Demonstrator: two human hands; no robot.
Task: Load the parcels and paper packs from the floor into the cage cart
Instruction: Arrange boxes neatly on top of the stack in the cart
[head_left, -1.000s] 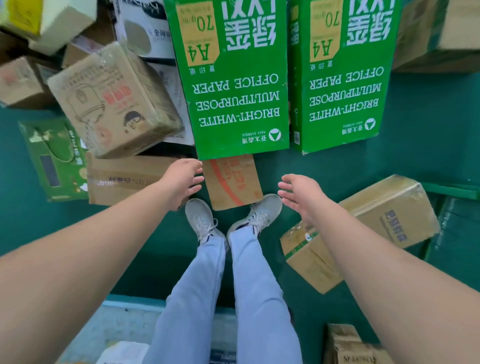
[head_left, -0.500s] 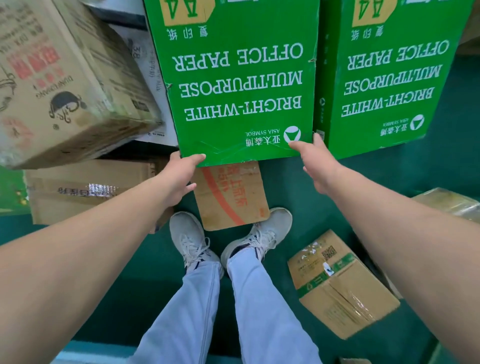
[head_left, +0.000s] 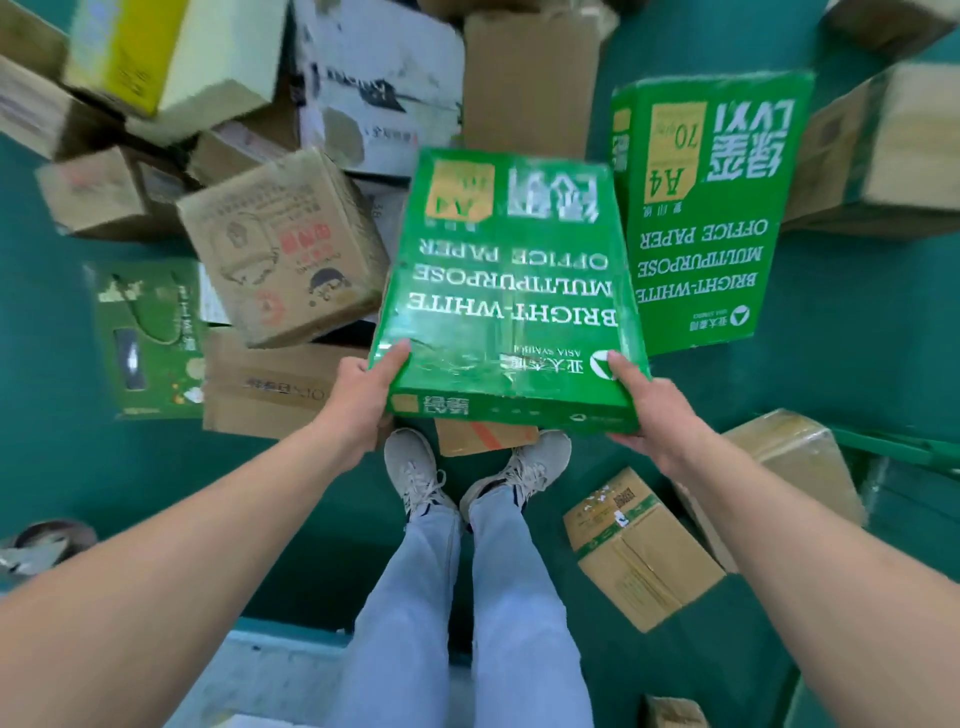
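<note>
Both my arms reach forward: left hand and right hand clamp the near corners of the green paper pack, thumbs on top, raised above my shoes.

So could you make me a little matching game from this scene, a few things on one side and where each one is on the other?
Things:
1. lifted paper pack
2. second paper pack
3. cartoon box
4. green-taped box

Places:
A. on the floor by the right shoe
B. held in both hands
C. tilted on the pile, left of the held pack
D. lying right of the held pack

Pairs: 1-B, 2-D, 3-C, 4-A
</note>
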